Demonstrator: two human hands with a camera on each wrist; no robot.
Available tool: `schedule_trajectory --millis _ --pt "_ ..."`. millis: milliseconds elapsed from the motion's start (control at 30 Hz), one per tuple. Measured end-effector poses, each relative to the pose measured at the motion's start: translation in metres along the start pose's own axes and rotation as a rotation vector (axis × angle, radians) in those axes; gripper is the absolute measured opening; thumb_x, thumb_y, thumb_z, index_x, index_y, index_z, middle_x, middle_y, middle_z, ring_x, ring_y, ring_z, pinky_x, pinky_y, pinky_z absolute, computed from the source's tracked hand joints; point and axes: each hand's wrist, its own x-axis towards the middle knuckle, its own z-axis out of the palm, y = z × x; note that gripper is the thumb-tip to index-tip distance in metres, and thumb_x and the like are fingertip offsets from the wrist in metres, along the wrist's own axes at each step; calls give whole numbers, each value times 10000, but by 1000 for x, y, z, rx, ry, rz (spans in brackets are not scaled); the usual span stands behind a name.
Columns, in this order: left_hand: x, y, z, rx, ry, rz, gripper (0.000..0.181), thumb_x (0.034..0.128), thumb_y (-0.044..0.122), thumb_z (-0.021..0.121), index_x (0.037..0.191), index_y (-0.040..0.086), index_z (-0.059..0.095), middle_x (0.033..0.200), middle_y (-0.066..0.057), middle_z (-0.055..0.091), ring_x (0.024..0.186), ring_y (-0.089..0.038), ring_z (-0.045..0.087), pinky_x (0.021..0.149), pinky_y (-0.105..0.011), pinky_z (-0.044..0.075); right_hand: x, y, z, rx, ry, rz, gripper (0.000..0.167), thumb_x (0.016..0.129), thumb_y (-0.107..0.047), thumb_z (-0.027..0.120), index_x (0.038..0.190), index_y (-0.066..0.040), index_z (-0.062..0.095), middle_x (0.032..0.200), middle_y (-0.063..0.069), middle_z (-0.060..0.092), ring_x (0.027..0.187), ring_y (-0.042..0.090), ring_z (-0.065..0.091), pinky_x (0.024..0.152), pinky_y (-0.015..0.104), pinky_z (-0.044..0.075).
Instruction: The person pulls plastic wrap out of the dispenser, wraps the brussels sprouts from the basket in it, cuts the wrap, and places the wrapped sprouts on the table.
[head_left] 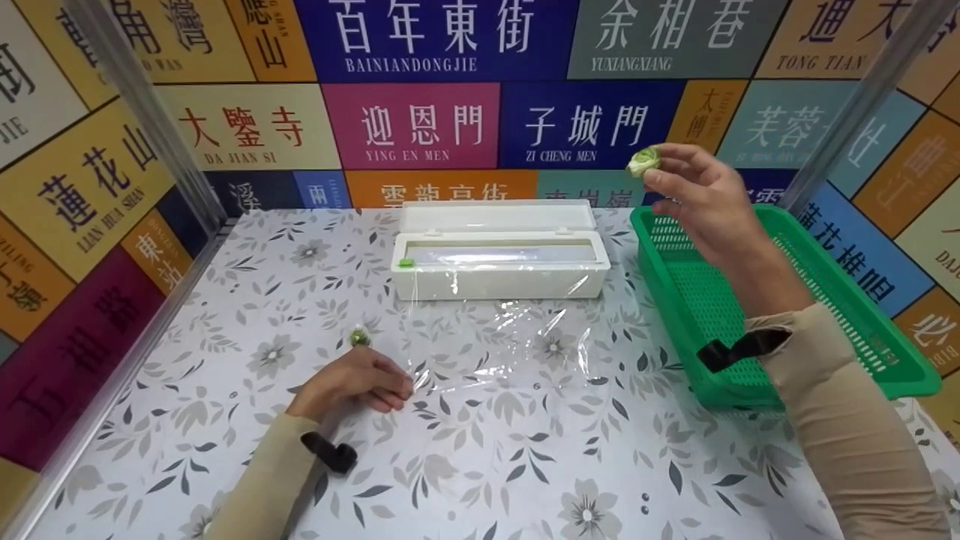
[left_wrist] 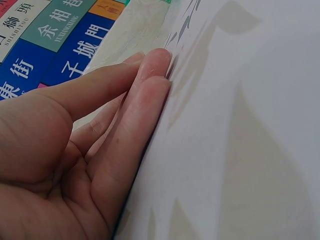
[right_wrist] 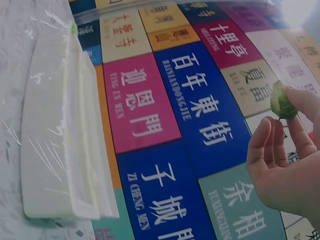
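Note:
Raised above the far end of the green basket, my right hand [head_left: 701, 195] pinches a small Brussels sprout [head_left: 643, 161] between thumb and fingers. The right wrist view shows the same green sprout [right_wrist: 283, 101] at the fingertips. My left hand [head_left: 356, 382] is low over the table, its thumb and fingertips pinching the near left corner of a clear sheet of plastic wrap [head_left: 487, 345]. That sheet runs out from a white wrap dispenser box [head_left: 499, 283] with its lid raised. A second Brussels sprout [head_left: 359, 337] lies just beyond the left hand.
A green perforated plastic basket [head_left: 694, 330] stands on the right, partly covered by the right arm. The dispenser has a green slider [head_left: 406, 263] at its left end. Under everything is a floral tablecloth [head_left: 495, 457], and a sign-patterned wall [head_left: 412, 124] rises behind.

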Motion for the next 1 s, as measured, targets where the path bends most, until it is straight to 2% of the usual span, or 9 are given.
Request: schedule_trajectory --millis 133,433,700,867,1000 --pt "1 0 0 9 -3 -6 263 897 134 734 1112 -13 702 865 -101 779 717 -142 748 666 -273 637 -7 12 12 -27 -45 12 392 919 -159 736 1281 -83 606 1134 49 640 1008 195 581 676 196 547" --pt "1 -1 0 -16 -21 32 250 896 109 730 1092 -43 701 834 -82 776 691 -120 739 641 -254 631 -27 40 40 -137 -181 19 360 947 -147 698 1282 -51 605 1096 16 697 905 147 622 673 202 559" --pt "-1 0 0 -10 -3 10 250 886 113 742 1088 -28 706 850 -96 777 706 -138 744 650 -268 634 -45 66 59 -232 -185 27 345 928 -126 719 1244 -25 623 1071 -42 722 870 90 660 653 188 548" --pt "-2 2 0 -11 8 -1 253 891 119 738 1094 -27 697 855 -98 776 712 -145 745 658 -272 636 -51 86 68 -229 -163 21 342 911 -99 730 1223 -7 626 1052 -49 720 852 86 661 643 186 541" --pt "-1 2 0 -9 2 -10 268 893 130 741 1107 -23 690 868 -102 776 722 -147 747 672 -276 637 -53 107 76 -240 -165 60 345 903 -118 745 1214 -16 635 1042 -43 717 856 103 672 649 197 544"
